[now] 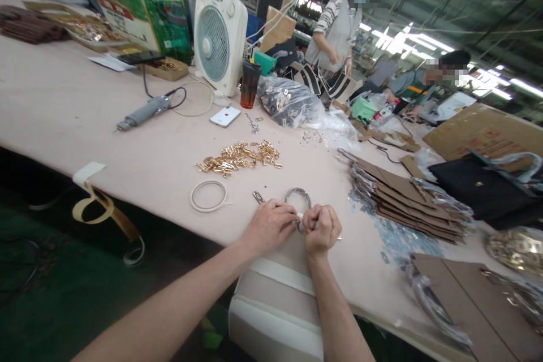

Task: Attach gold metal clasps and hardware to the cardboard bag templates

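Your left hand [274,225]: half-curled. Right hand [321,229]: fisted. Holds: unclear. Step: likely ring [298,190] work. Next: steadiness.

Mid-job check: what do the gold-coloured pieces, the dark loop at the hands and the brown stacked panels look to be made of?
Gold-coloured pieces: probably metal, polished; bright glints.
Dark loop: seemingly covered in clear plastic film, judging by its uneven sheen; core unclear.
Brown stacked panels: leather or imitation leather, perhaps; smooth, matte surface, can't tell which.
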Demonstrator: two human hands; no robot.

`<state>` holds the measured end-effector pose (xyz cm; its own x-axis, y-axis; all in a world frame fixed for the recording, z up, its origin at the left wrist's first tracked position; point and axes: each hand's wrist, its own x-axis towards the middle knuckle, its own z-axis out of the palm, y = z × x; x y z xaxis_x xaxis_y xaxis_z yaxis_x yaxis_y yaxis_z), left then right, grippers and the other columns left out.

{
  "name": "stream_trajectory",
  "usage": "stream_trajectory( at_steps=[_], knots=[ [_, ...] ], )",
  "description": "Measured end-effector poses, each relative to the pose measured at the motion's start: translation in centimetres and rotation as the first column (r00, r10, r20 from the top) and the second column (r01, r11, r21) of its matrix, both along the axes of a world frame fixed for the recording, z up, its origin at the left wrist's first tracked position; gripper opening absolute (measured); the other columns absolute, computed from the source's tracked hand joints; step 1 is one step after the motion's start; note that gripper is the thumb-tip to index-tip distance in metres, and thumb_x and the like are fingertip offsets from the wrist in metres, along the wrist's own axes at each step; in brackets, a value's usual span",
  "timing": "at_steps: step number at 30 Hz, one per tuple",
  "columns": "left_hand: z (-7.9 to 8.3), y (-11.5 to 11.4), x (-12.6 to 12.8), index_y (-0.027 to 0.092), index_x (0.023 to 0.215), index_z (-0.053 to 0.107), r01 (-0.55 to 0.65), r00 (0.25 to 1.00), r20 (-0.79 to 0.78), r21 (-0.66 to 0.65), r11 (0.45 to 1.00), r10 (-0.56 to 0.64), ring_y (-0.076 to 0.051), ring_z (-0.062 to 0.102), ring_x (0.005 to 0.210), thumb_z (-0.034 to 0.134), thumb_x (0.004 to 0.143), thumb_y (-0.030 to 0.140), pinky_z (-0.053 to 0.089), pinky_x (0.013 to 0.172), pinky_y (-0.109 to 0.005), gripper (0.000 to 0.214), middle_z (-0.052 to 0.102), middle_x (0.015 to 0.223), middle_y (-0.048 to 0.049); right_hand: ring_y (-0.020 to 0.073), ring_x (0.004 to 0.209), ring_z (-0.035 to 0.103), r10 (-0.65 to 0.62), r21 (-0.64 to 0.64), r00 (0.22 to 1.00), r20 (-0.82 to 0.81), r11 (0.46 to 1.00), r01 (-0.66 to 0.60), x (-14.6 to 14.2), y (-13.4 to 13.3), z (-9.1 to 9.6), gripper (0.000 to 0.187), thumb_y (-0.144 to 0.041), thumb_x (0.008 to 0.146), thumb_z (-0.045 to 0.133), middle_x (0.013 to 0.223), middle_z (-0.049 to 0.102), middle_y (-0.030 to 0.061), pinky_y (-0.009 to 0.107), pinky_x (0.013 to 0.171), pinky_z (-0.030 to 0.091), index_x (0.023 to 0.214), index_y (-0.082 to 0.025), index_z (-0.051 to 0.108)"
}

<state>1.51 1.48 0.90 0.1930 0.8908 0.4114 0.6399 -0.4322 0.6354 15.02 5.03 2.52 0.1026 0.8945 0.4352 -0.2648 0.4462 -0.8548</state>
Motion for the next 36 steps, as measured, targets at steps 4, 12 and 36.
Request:
stream_trajectory(
  at_steps=[4, 12, 36],
  knots=[
    [-0.3, -0.1, 0.3, 0.028, 0.116, 0.075, 0.003, 1.000, -0.011, 0.032, 0.999, -0.003, -0.022, 0.059, 0.119, 0.065, 0.098, 0.025, 0.047, 0.105, -0.042, 0.020, 0.075, 0.121, -0.0009, 0.0064, 0.038, 0.031, 0.011, -0.009, 0.997, -0.080, 1.000, -0.011, 0.4, 0.0, -0.4, 0.035, -0.032, 0.099, 0.052, 0.052, 0.036, -0.0089, 0.018, 0.038, 0.027, 0.067, -0.021, 0.049],
    [-0.5, -0.7, -0.4, 0.028, 0.119, 0.074, -0.153, 0.988, -0.014, 0.044, 0.987, 0.154, -0.023, 0.060, 0.121, 0.062, 0.101, 0.030, 0.046, 0.107, -0.046, 0.022, 0.076, 0.123, -0.0017, 0.0048, 0.037, 0.028, 0.030, -0.048, 0.976, -0.214, 0.998, -0.041, 1.8, 1.0, 3.2, 0.035, -0.034, 0.097, 0.054, 0.052, 0.037, -0.0089, 0.018, 0.038, 0.026, 0.066, -0.020, 0.048],
    [-0.5, -0.2, -1.1, 0.034, 0.122, 0.072, -0.102, 0.994, -0.033, -0.047, 0.994, 0.101, -0.023, 0.058, 0.117, 0.060, 0.102, 0.042, 0.045, 0.100, -0.042, 0.024, 0.074, 0.127, 0.0017, 0.0072, 0.041, 0.034, 0.112, -0.089, 0.988, 0.102, 0.991, -0.103, -1.2, 0.8, 1.1, 0.041, -0.040, 0.099, 0.058, 0.054, 0.041, -0.0071, 0.021, 0.039, 0.025, 0.064, -0.021, 0.048]
  ],
)
